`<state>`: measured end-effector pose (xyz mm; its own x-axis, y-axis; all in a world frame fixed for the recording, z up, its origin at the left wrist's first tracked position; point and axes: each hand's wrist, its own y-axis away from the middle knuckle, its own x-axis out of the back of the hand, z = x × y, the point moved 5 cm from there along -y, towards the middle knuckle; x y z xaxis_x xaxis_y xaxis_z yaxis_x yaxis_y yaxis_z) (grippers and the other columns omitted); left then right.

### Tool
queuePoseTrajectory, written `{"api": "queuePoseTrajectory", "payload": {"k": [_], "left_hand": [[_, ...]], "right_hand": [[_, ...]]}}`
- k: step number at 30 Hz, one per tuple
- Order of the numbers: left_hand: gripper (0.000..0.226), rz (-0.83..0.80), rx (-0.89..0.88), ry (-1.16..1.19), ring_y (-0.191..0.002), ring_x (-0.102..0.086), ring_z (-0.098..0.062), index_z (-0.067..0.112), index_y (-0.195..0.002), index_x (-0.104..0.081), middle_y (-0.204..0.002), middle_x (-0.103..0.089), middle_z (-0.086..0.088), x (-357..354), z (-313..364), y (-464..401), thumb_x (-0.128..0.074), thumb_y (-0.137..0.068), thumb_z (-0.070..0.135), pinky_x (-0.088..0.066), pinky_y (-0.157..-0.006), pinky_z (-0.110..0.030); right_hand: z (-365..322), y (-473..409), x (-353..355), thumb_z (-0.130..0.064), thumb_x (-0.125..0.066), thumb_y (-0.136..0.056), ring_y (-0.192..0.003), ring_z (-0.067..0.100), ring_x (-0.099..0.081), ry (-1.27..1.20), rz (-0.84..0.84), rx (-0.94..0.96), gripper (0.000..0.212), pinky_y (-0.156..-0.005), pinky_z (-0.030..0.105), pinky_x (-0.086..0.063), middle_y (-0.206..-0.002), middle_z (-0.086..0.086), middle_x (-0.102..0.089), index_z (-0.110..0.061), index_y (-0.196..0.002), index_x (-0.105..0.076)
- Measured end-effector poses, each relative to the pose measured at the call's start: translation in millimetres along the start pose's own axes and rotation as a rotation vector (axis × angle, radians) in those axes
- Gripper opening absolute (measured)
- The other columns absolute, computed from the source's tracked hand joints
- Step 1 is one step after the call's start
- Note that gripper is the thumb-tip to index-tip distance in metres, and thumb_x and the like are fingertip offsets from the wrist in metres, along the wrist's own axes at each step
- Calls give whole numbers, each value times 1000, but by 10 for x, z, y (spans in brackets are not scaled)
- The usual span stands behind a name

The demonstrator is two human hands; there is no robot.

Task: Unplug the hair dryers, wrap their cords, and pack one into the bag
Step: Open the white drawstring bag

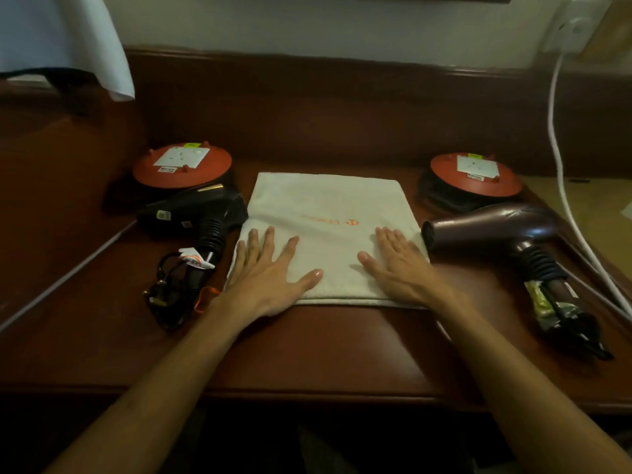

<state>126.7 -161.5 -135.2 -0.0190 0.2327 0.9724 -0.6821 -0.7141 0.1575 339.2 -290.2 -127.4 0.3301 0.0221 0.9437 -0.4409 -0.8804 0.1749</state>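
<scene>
Two flat hands, left [270, 271] and right [398, 265], fingers straight and grasping nothing, pressed on pale cloth bag [328, 213] at centre of brown wooden desk [342, 347], probably smoothing it for packing. Black hair dryer [198, 213] left, maroon hair dryer [496, 230] right, cords bundled, within reach.

2 red reels [182, 164]; white cable [561, 172]
</scene>
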Motion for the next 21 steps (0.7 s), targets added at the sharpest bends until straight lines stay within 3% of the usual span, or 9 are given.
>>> {"api": "queuePoseTrajectory", "payload": {"k": [4, 9, 11, 15, 19, 21], "left_hand": [[95, 26, -4, -25, -147, 35, -25, 44, -156, 11, -164, 27, -2, 38, -150, 58, -10, -78, 94, 20, -120, -49], [97, 28, 15, -9, -147, 35, -27, 39, -158, 9, -165, 24, -8, 66, -115, 48, -11, -80, 92, 22, -119, -48], [90, 67, 9, -36, -149, 31, -29, 33, -161, -1, -167, 18, -12, 128, -40, 60, -17, -88, 84, 19, -120, -49], [69, 251, -32, 67, -154, 12, -32, 28, -158, -24, -169, -3, -10, 308, 390, -32, -34, -97, 59, 8, -124, -51], [77, 64, -65, 82, -154, 15, -33, 38, -159, -12, -169, 5, -6, 101, 745, -313, -20, -93, 76, 11, -120, -60], [83, 55, -51, 40, -153, 17, -34, 40, -159, -7, -169, 9, -6, 56, 762, -446, -17, -89, 82, 13, -118, -63]], "right_hand": [[77, 28, 73, -70, -17, -98, -154, 15, 16, 85, -8, -8, 87, -116, 29, 13, -168, 2, 16, -15, -160, 9], [93, 15, 106, -69, -17, -99, -155, 15, 13, 100, 16, 9, 86, -120, 31, 9, -169, 3, 11, -14, -161, 4], [42, 29, 182, -67, -21, -100, -156, 17, 6, 90, 63, 10, 84, -121, 32, 6, -170, 5, 3, -13, -161, -2], [-180, 53, 266, -60, -30, -103, -152, 27, -24, 104, 210, 45, 72, -124, 44, -17, -163, 12, -30, -11, -156, -28], [-61, -92, 184, -58, -29, -104, -155, 25, -13, 78, 70, 26, 68, -124, 43, -13, -168, 7, -17, -17, -158, -24], [21, -94, 294, -49, -35, -106, -146, 28, -35, -102, 146, 41, 53, -118, 40, -28, -154, 4, -44, -16, -145, -48]]}}
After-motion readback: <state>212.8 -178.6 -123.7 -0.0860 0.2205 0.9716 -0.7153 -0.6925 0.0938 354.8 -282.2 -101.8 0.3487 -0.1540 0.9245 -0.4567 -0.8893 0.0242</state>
